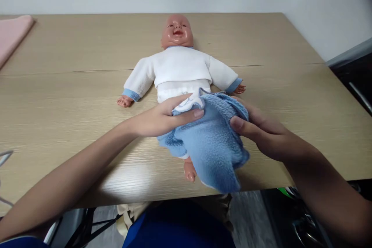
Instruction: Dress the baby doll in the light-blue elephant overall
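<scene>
A baby doll [178,62] in a white top lies on its back on the wooden table [72,97], head away from me. Light blue fleece trousers [210,143] cover its lower body, and one bare foot [190,170] sticks out near the table's front edge. My left hand [162,117] pinches the left side of the trousers' waistband at the doll's waist, thumb on top. My right hand [261,131] grips the right side of the same waistband, fingers wrapped under the cloth.
A folded pink cloth [13,35] lies at the far left corner of the table. A dark piece of furniture [354,81] stands beyond the table's right edge. My blue-clad lap [177,228] and chair legs show below the front edge.
</scene>
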Tool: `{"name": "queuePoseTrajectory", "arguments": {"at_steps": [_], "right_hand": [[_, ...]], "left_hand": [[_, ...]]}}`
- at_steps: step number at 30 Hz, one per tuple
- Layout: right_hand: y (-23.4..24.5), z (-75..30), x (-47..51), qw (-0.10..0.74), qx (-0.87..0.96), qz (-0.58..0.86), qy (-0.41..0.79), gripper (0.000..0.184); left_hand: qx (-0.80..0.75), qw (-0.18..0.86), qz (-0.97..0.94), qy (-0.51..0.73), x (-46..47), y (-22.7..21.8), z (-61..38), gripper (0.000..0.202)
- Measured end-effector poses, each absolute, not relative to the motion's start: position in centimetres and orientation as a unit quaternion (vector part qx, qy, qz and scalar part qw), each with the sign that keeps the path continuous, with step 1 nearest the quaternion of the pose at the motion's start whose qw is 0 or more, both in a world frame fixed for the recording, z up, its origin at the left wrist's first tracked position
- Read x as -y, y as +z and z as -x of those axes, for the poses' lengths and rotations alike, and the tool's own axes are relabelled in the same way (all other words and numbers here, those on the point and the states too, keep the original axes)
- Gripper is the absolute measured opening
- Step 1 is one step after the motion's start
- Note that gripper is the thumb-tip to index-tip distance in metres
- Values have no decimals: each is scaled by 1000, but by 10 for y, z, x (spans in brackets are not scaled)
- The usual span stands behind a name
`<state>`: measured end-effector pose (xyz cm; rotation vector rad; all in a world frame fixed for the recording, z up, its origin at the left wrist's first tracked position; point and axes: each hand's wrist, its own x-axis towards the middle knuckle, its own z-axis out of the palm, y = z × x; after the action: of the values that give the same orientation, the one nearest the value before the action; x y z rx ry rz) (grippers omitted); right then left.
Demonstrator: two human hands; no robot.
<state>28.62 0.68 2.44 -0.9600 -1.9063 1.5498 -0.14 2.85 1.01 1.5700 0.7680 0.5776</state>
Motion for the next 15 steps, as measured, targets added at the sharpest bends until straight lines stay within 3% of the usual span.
{"name": "queuePoseTrajectory", "arguments": {"at_steps": [4,7,9,12,15], "right_hand": [[27,-290,-12,186,689,360,600,30],[34,-292,-19,90,713,345,603,25],[38,-292,-20,69,726,342,593,24],[37,-289,-17,114,718,349,591,27],[26,-283,-11,202,682,375,594,36]], "left_hand": [[-251,688,-669,127,-29,10,8,46],[-240,688,-679,93,-30,7,11,37],[-231,678,-691,94,-30,7,12,38],[-210,653,-720,103,-30,10,10,41],[-209,621,-744,128,-30,14,7,23]]}}
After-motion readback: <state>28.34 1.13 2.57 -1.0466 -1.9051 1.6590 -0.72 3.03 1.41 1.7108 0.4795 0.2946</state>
